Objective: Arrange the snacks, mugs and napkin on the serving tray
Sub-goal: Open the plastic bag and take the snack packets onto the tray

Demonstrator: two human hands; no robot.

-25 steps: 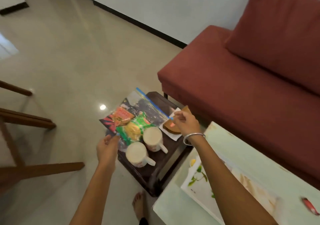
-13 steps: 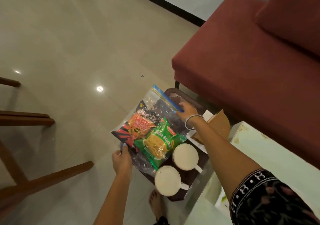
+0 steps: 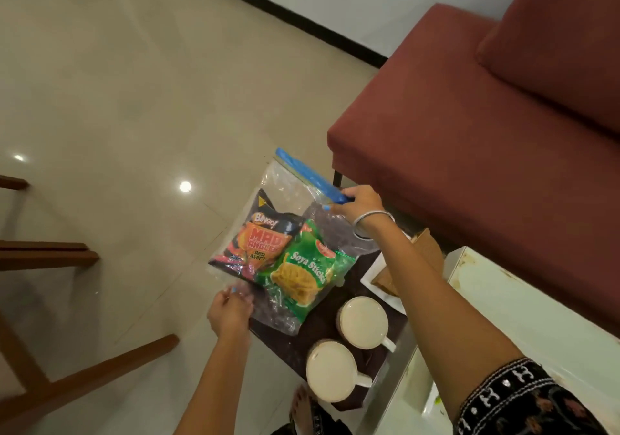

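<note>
Nearby, red sofa [image 3: 486, 126] — two mugs [image 3: 362, 322] beside snack bag [image 3: 288, 250]

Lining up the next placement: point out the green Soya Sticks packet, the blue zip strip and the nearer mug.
Soya Sticks packet [image 3: 303, 272], head view, printed front.
Blue zip strip [image 3: 308, 174], head view, mid-strip.
Nearer mug [image 3: 331, 371], head view, pale top.

Dark tray [image 3: 322, 330]: two white mugs [image 3: 363, 321] [image 3: 331, 370], white plate [image 3: 379, 287], zip bag [image 3: 288, 247] partly over edge.
</note>
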